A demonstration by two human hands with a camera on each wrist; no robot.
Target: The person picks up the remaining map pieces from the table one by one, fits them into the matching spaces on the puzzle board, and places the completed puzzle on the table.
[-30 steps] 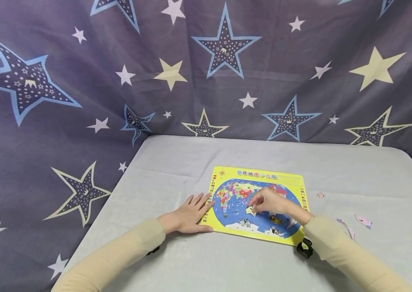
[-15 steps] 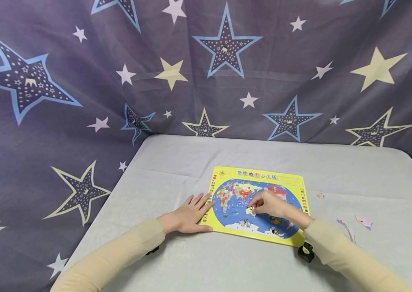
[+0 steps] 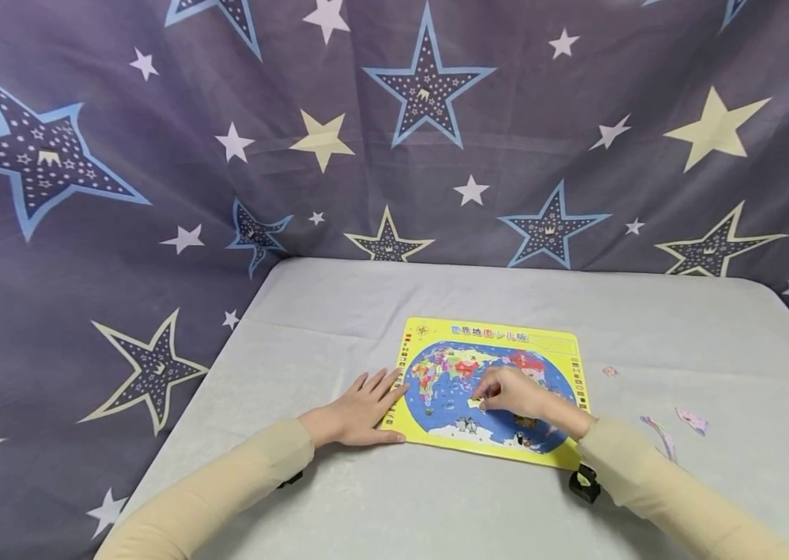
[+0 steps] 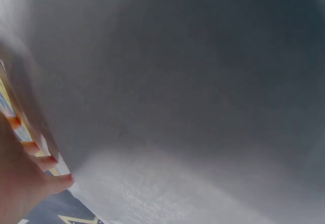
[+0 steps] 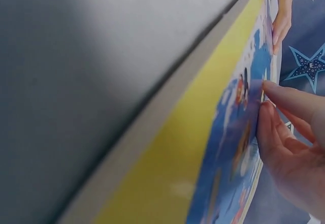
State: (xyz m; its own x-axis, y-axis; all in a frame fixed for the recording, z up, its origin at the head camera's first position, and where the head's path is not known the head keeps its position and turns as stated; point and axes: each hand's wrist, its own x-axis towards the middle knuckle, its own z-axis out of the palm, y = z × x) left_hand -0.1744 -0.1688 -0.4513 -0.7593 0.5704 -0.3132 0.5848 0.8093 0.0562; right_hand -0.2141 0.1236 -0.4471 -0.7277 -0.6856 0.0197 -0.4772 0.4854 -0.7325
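Note:
A yellow-bordered world map puzzle board point(image 3: 436, 446) lies on the table. My left hand point(image 3: 357, 412) rests with fingers spread on its left edge, fingertips on the yellow border. In the left wrist view the fingers point(image 4: 44, 162) reach along that side. Over the blue ocean area, my right hand point(image 3: 514, 393) pinches a small pale yellow puzzle piece point(image 3: 474, 404) between thumb and index finger, right at the board's surface. The fingers hide part of this piece. From the right wrist view, the thumb and index fingertips point(image 5: 268, 89) meet close against the map.
To the board's right lie a small pink piece point(image 3: 610, 372), another pink piece point(image 3: 692, 421) and a curved purple-pink piece point(image 3: 660, 437). The table point(image 3: 324, 311) has a light grey cover. A star-patterned curtain point(image 3: 478, 117) hangs behind it and on the left.
The right hand's fingertips have shifted slightly and cover more of the pale yellow piece. The left hand stays put on the board's edge. The whole view has moved a little.

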